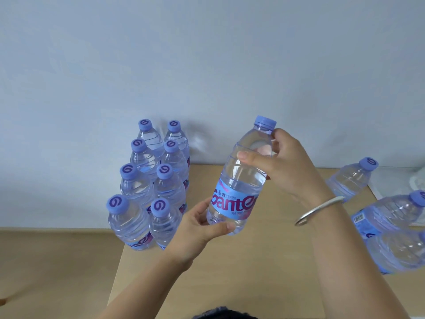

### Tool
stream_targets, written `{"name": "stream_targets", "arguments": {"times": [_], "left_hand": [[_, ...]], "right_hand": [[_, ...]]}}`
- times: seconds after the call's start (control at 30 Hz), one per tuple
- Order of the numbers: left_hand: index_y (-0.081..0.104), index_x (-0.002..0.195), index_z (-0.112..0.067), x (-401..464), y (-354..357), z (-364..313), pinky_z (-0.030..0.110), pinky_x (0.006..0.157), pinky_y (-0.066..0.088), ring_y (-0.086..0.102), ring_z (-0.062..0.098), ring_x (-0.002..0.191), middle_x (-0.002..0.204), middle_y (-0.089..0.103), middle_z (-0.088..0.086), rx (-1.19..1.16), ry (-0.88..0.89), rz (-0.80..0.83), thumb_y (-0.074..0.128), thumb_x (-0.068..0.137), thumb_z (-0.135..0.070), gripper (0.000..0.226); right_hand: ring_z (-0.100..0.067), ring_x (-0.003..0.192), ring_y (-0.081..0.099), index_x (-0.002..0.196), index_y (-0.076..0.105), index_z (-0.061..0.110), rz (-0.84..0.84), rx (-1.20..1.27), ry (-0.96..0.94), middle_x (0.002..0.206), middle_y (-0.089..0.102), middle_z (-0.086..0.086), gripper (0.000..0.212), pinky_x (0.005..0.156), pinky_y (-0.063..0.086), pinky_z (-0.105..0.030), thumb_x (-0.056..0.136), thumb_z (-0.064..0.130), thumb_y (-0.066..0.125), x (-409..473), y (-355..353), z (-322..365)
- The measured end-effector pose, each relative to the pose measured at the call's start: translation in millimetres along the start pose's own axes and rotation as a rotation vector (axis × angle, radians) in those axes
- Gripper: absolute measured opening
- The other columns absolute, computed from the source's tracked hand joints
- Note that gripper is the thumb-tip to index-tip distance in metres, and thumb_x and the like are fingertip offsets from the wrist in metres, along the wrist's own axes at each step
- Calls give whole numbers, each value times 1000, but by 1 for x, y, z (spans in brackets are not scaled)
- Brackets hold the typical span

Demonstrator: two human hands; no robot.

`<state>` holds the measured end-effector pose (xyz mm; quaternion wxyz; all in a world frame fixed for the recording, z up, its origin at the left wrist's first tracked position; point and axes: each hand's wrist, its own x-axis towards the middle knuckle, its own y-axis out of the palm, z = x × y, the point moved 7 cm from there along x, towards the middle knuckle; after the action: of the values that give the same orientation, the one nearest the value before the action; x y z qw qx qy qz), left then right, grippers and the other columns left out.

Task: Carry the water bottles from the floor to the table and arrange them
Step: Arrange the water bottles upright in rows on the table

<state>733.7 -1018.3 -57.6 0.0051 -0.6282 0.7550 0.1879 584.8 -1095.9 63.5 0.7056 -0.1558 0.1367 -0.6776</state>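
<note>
A clear water bottle (pixel 239 180) with a blue cap and blue label is held tilted above the wooden table (pixel 253 272). My left hand (pixel 197 229) grips its base from below. My right hand (pixel 282 162), with a silver bangle on the wrist, holds its shoulder just under the cap. Several matching bottles (pixel 151 185) stand upright in two neat rows along the table's left edge, against the wall. Three more bottles (pixel 391 217) stand loosely grouped at the table's right side.
A pale wall (pixel 207 65) rises directly behind the table. The floor (pixel 53 272) shows to the left of the table, below its edge. A white surface (pixel 395 180) lies at the far right behind the bottles.
</note>
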Motion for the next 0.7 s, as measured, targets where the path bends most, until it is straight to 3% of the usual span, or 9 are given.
{"name": "stream_targets", "arguments": {"times": [0.1,0.23,0.3,0.4,0.5,0.63,0.7], "left_hand": [[55,116,-13,9,-1,9,24,78,54,67,17,88,100,72,7,-28,-29,-50,76,60,-9,60],[50,122,-15,27,-8,22,21,77,52,64,10,88,106,69,3,-34,-52,-258,79,58,-12,71],[47,126,-22,35,-12,31,19,77,47,60,7,96,116,64,-1,4,-86,-324,73,54,-19,76],[30,142,-27,44,-17,49,26,89,38,46,8,115,131,45,-6,92,-191,-365,75,59,-22,94],[19,147,-23,56,-18,63,26,97,33,35,10,128,146,32,-3,162,-249,-387,68,76,-17,86],[14,148,-19,73,-16,75,19,87,31,27,13,137,152,23,-3,303,-332,-390,63,81,-21,83],[13,148,-16,79,-17,79,19,92,34,25,15,138,152,20,-1,364,-354,-403,63,81,-22,84]], "right_hand": [[-14,85,67,96,59,27,6,-25,-4,92,68,4,48,81,55,-43,56,45,79,11,8,-4],[-15,90,63,102,55,25,21,-121,-2,95,64,8,54,84,53,-42,58,43,80,35,30,-13],[-16,98,60,108,52,23,14,-168,0,105,61,8,59,87,50,-41,60,42,79,49,43,-21],[-20,103,57,112,47,21,-2,-215,-8,110,57,5,62,87,48,-37,62,39,79,72,61,-33],[-21,101,55,111,45,20,-13,-235,-13,102,52,7,60,80,43,-30,64,34,80,94,79,-41],[-22,97,56,105,45,20,0,-240,-33,97,50,9,54,76,42,-30,65,29,80,118,104,-51],[-23,96,56,102,44,21,3,-239,-45,96,51,8,52,75,42,-29,64,26,79,128,113,-55]]}}
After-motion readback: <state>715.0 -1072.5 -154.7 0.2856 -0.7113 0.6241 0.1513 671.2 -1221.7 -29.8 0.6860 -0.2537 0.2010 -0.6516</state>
